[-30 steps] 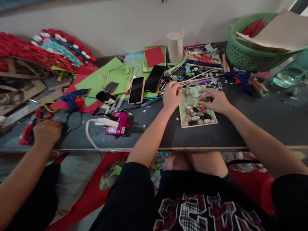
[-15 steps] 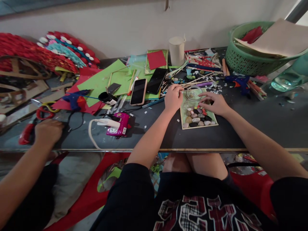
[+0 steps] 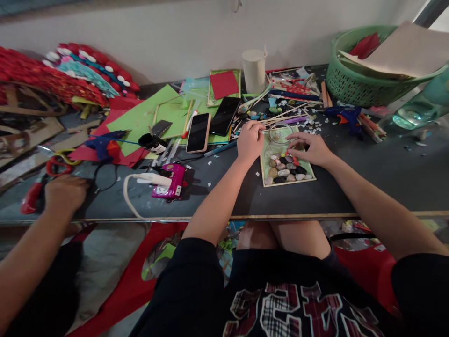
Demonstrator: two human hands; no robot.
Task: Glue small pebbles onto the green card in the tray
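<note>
A light green framed panel (image 3: 306,154) lies flat on the dark table, with rows of dark, white and brown pebbles (image 3: 283,172) over its near half. My left hand (image 3: 250,142) is at the panel's upper left edge, its fingers curled onto the corner. Over the panel's right side hovers my right hand (image 3: 310,149), thumb and fingers apart, with nothing visible between them. Its fingertips are close to a clear round dish (image 3: 280,134) at the panel's far end and to small red pieces (image 3: 294,160) above the pebbles.
Left are two phones (image 3: 198,133) (image 3: 225,116), a pink power adapter (image 3: 173,181), a glue gun (image 3: 105,144) and scissors (image 3: 58,164) near another person's hand (image 3: 65,194). A white cup (image 3: 254,71), sticks and scraps lie behind; a green basket (image 3: 365,89) and second glue gun (image 3: 345,117) stand right.
The view has shifted slightly, moving everything a little left and up. Both hands keep nearly the same places at the panel, and the pebbles look unchanged.
</note>
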